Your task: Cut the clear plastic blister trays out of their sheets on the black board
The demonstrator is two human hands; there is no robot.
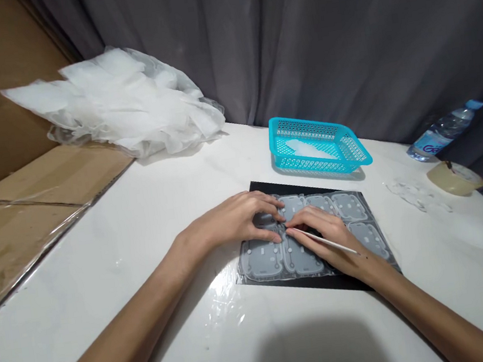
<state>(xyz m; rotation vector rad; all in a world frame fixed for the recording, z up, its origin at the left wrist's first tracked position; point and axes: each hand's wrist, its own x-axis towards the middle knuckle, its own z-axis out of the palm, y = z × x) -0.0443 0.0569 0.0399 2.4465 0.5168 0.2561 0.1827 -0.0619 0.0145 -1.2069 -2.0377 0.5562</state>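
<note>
While both bare hands press down at the centre of the white table (148, 217), the left hand (233, 220) lies flat with its fingers spread on a translucent grey moulded sheet (278, 256), grasping nothing. The right hand (326, 235) pinches a thin white stick (325, 242) between thumb and fingers, its tip touching the sheet just beside the left fingertips. This sheet is soft-looking, made of rounded rectangular panels with small raised marks, and rests on a matte black mat (308, 284). At 12 o'clock from the hands stands a turquoise perforated plastic basket (353, 151). At 10 o'clock lies a crumpled heap of clear filmy bags (125, 110) beside flat brown cardboard (25, 197). At 2 o'clock sit a roll of tape (455, 178) and a plastic water bottle (444, 130) lying on its side, against a grey curtain (337, 32).
</note>
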